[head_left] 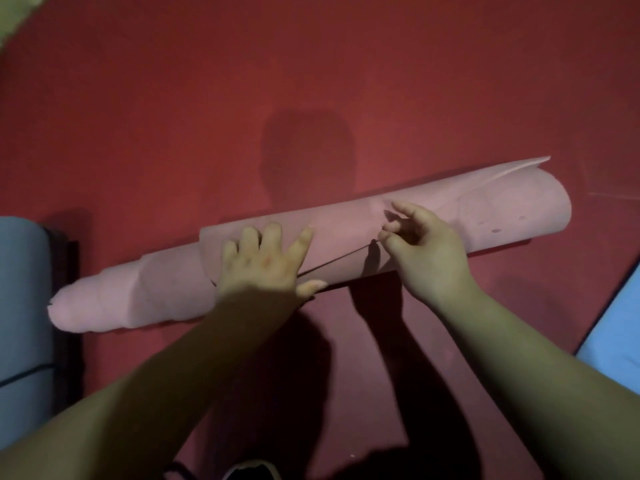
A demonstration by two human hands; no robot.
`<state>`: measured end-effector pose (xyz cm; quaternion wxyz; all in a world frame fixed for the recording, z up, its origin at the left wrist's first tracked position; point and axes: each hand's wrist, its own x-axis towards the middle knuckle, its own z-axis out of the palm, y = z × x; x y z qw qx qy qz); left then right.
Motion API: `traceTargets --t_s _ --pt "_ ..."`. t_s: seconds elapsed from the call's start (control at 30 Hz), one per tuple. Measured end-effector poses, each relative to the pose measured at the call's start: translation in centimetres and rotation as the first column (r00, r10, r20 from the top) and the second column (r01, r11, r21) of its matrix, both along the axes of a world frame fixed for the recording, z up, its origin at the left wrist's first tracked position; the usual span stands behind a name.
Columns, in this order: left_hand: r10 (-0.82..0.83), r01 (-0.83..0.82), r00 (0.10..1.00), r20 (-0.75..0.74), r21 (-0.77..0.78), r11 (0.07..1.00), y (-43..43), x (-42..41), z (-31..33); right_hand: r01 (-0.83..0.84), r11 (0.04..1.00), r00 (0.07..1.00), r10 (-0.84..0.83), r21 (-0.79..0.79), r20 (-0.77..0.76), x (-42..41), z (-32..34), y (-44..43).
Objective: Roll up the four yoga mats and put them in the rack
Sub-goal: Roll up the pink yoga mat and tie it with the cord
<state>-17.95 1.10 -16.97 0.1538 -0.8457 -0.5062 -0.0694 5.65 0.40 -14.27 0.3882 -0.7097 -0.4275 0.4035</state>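
A pink yoga mat (pixel 346 233) lies rolled up on the red floor, slanting from lower left to upper right, its layers telescoped out at the left end. My left hand (pixel 266 261) presses flat on the roll's middle with fingers spread. My right hand (pixel 422 244) pinches a thin dark cord (pixel 339 260) that stretches across the roll toward my left hand. A rolled light-blue mat (pixel 24 306) with a dark cord round it sits at the left edge.
Red carpet (pixel 311 81) covers the floor around the roll. A flat light-blue mat corner (pixel 620 323) shows at the right edge. A green patch (pixel 17 15) fills the top left corner. A dark frame (pixel 67 289) stands beside the blue roll.
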Motion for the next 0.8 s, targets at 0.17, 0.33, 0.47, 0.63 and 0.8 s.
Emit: traceTargets --t_s 0.17,0.33,0.47,0.63,0.8 --pt "0.145 -0.148 0.989 -0.028 -0.211 0.966 -0.4 2.5 3.0 0.145 0.989 0.959 -0.138 -0.01 0.247 2.5 -0.9 -1.4" --pt "0.075 -0.088 0.996 -0.051 -0.349 0.933 1.1 6.4 4.1 0.342 0.939 0.881 -0.332 0.031 0.338 4.9 -0.8 -3.1" --pt "0.092 -0.13 0.989 -0.118 -0.373 0.919 1.7 8.2 4.5 0.543 0.838 0.8 -0.502 -0.043 0.328 8.1 -0.5 -3.1" --pt "-0.129 -0.062 0.921 -0.367 -0.467 0.882 3.1 11.7 5.5 0.571 0.805 0.818 -0.544 -0.159 0.186 12.2 -1.3 -3.6" --pt "-0.359 0.043 0.798 -0.483 -0.549 0.835 5.5 14.9 5.9 0.565 0.809 0.823 -0.566 -0.164 0.041 15.2 -2.4 -3.5"
